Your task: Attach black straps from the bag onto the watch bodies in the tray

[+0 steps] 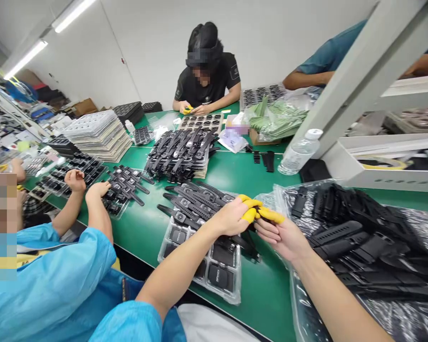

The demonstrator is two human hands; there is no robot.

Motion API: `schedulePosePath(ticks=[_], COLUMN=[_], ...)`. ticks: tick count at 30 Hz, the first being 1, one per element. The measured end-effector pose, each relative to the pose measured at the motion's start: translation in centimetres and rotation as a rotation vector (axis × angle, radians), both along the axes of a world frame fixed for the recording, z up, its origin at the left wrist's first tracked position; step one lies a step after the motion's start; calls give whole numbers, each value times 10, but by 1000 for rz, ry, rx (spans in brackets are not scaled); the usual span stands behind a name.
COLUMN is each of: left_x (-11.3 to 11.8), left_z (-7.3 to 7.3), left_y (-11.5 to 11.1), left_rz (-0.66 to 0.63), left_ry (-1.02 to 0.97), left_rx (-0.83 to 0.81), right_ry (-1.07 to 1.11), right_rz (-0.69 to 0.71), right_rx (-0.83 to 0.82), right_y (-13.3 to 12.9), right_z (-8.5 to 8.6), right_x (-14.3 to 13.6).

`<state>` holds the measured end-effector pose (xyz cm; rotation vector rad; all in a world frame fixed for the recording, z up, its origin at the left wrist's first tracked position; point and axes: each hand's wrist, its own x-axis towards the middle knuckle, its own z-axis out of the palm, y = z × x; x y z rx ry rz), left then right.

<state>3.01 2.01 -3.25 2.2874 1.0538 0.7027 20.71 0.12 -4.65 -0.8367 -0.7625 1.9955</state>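
Note:
My left hand (231,217) and my right hand (283,235) meet over the green table, fingertips pinched together. Yellow finger covers sit on the thumb and finger tips. Between them is a black watch strap (258,213), mostly hidden by the fingers; whether a watch case is joined to it I cannot make out. Beneath my left forearm lies a clear plastic tray (235,292) with square black watch cases in its compartments. Several black strapped watches (196,204) lie across its far part. Right of my right hand, a clear bag (283,199) holds many loose black straps (356,251).
A co-worker in blue (64,280) reaches over watches at left; another person (207,80) works across the table. A heap of strapped watches (181,152) stands mid-table, with stacked trays (96,135) to its left. A water bottle (301,152) stands beside a white post (356,71).

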Motion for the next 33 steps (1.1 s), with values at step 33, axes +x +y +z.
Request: schedulePosePath(ticks=[33], left_x=[-77], left_z=[97], left_y=[-2], left_rz=[152], left_ry=[667], left_rx=[146], right_ry=[-892], right_rz=[33], right_rx=[1030], right_y=[5], right_z=[7], right_x=[11])
